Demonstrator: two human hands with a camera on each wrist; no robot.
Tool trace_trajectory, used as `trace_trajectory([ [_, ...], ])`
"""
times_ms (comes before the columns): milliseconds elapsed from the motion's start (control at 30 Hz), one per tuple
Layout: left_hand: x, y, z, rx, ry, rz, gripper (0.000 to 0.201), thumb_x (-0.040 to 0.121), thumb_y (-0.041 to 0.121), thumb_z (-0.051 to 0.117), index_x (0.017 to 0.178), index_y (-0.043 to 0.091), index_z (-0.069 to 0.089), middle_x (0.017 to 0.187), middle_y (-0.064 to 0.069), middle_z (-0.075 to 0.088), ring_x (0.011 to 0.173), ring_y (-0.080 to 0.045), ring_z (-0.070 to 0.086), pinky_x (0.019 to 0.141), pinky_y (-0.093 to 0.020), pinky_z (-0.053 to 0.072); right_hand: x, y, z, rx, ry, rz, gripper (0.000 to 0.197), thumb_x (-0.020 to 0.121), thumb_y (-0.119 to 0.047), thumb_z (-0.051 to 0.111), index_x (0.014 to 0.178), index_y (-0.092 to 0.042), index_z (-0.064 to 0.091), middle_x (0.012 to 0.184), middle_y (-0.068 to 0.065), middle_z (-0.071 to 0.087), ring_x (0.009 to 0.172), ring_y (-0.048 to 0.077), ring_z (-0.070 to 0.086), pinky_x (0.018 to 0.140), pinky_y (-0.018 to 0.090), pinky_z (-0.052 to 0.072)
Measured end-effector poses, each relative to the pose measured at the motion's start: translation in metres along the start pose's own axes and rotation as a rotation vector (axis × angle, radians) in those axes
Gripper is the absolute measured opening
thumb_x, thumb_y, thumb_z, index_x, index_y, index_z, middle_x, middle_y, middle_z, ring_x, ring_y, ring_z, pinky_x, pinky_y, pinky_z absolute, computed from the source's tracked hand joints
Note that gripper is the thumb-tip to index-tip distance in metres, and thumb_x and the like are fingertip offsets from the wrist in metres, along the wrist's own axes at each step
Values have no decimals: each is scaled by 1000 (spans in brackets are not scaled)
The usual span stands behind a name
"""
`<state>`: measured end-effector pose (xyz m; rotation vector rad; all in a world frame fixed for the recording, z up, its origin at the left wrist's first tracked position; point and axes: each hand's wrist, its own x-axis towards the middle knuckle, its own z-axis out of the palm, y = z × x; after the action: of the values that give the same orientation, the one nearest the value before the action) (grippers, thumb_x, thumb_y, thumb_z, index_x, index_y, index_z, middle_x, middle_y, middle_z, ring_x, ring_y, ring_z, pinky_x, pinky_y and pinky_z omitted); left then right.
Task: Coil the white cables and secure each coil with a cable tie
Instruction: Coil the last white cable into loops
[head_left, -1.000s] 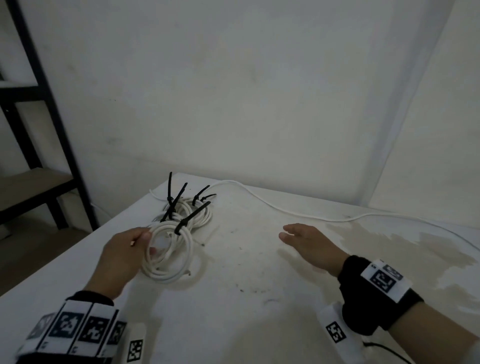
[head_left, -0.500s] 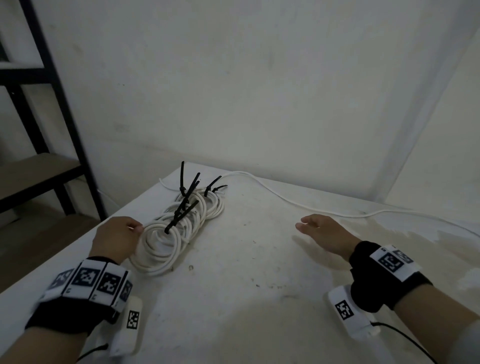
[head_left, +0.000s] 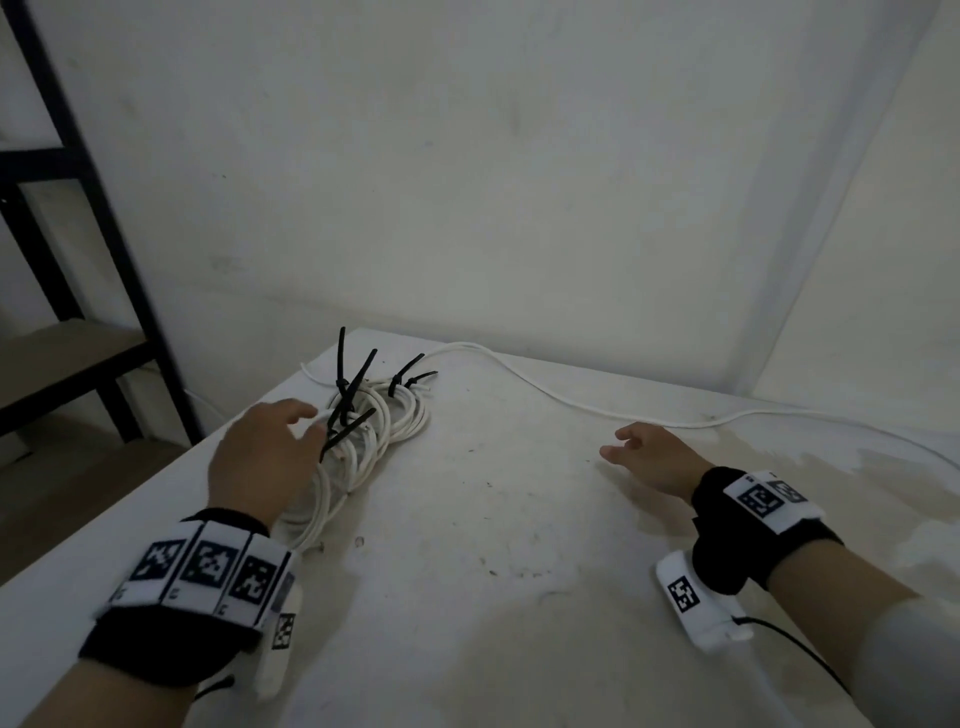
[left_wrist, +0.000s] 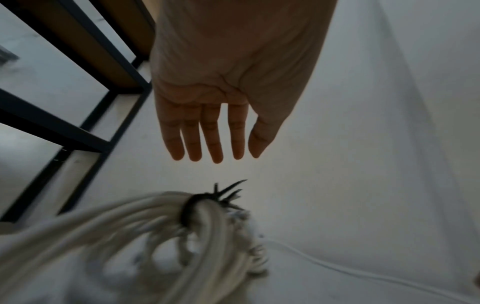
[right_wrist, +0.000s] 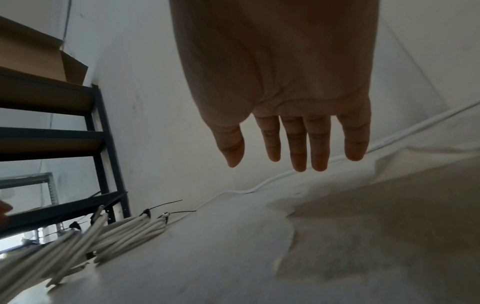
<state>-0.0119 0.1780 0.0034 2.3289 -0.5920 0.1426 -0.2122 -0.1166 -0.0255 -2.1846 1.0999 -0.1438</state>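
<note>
Coils (head_left: 384, 431) of white cable are piled by the table's (head_left: 467, 623) far-left corner, long axis toward it, black ties (head_left: 358, 384) pointing up. Left hand (head_left: 265, 457) is held spread above them; right hand (head_left: 649, 457) is held relaxed over bare tabletop.

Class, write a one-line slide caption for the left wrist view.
Open left hand poised above coiled white cables bound by a black cable tie.
</note>
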Motion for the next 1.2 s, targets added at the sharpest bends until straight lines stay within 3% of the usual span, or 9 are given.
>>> trace_trajectory([
  [200, 8, 65, 46, 13, -116, 167, 24, 89, 20, 53, 108, 13, 66, 113, -8, 64, 103, -26, 57, 85, -29, 41, 26, 7, -16, -120, 14, 0, 53, 91, -34, 54, 136, -8, 39, 143, 12, 39, 130, 25, 40, 101, 28, 32],
  [567, 44, 124, 152, 227, -533, 192, 42, 93, 30, 46, 134, 20, 42, 134, -6, 50, 123, -21, 46, 99, -27, 36, 95, 8, -18, -359, -114, -87, 60, 92, -38, 48, 143, -17, 26, 150, 5, 28, 136, 25, 30, 112, 38, 27],
  [733, 55, 143, 179, 244, -629, 190, 49, 95, 30, 44, 141, 21, 30, 138, -9, 46, 125, -22, 45, 100, -29, 35, 105, 8, -19, -487, -160, -150, 51, 92, -29, 49, 138, -17, 32, 141, 7, 38, 129, 26, 37, 106, 35, 32],
  [867, 52, 156, 198, 289, -744, 221, 66, 94, 31, 45, 148, 21, 8, 140, -12, 42, 128, -25, 43, 102, -31, 34, 100, 11, -27, -442, -206, -204, 28, 94, -12, 40, 121, -8, 49, 130, 13, 50, 113, 27, 49, 87, 28, 38],
  [933, 52, 162, 205, 292, -748, 256, 75, 94, 28, 47, 148, 22, -4, 138, -14, 44, 124, -27, 45, 100, -32, 36, 89, 11, -35, -372, -200, -257, 26, 96, -18, 40, 119, -11, 49, 123, 11, 54, 99, 24, 50, 78, 28, 36],
  [1033, 57, 172, 214, 219, -715, 280, 82, 92, 23, 49, 146, 24, -13, 129, -17, 48, 114, -28, 52, 93, -33, 40, 69, 14, -51, -309, -95, -381, 28, 98, -34, 39, 117, -19, 53, 111, 5, 60, 97, 23, 53, 78, 29, 37],
  [1100, 58, 180, 221, 186, -687, 283, 77, 93, 24, 48, 147, 27, -7, 126, -16, 51, 113, -28, 52, 92, -33, 41, 57, 17, -63, -235, -50, -434, 26, 98, -35, 39, 112, -21, 57, 95, -1, 58, 87, 18, 52, 74, 27, 36],
  [1167, 58, 188, 229, 191, -624, 299, 57, 94, 28, 46, 145, 27, 21, 125, -14, 55, 116, -27, 51, 93, -32, 40, 46, 21, -75, -174, -46, -467, 22, 98, -33, 40, 103, -22, 58, 85, -5, 53, 77, 13, 48, 67, 24, 34],
  [1200, 58, 191, 232, 188, -566, 309, 42, 95, 29, 44, 136, 22, 39, 121, -12, 58, 114, -27, 52, 91, -32, 40, 41, 23, -81, -139, -30, -476, 22, 98, -32, 40, 98, -19, 58, 82, -5, 53, 75, 12, 47, 65, 23, 34],
])
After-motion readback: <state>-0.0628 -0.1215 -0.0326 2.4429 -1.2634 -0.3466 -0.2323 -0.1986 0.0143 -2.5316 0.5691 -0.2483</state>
